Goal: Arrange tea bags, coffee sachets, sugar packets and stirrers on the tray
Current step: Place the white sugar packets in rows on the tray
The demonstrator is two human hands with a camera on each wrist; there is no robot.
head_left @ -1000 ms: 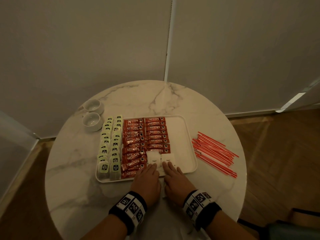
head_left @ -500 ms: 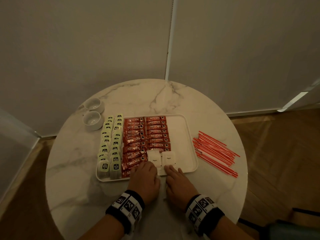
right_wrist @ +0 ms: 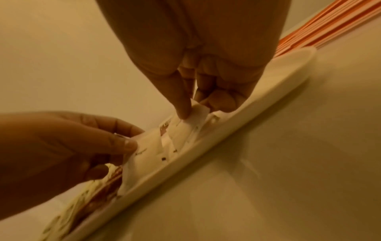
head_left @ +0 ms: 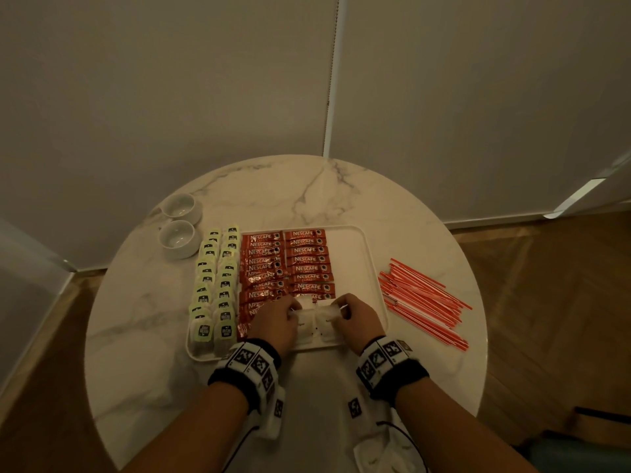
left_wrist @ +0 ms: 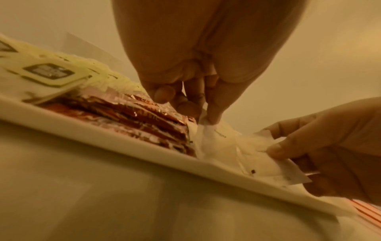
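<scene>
- Left hand (head_left: 276, 322): fingers (left_wrist: 213, 112) pinch the left sugar packet (head_left: 305, 324) by its far corner.
- Right hand (head_left: 358, 319): fingers (right_wrist: 182, 107) pinch the right sugar packet (head_left: 326, 319).
- Both packets lie at the tray's (head_left: 370, 268) near edge, beside the coffee sachets (head_left: 286, 268).

Head view: high above the round table (head_left: 143, 312), looking steeply down and forward toward the wall; whole tabletop in frame, both forearms entering from the near edge.

Left wrist view: very close, low over the table's near edge, looking along the left hand (left_wrist: 198, 68) across the tray (left_wrist: 103, 130) rim toward its right side.

Right wrist view: equally close and low, looking along the right hand (right_wrist: 206, 65) across the same rim toward its left side.

All three share the tray's near edge and the white sugar packets (head_left: 316, 322) there; each wrist view also catches the opposite hand.
</scene>
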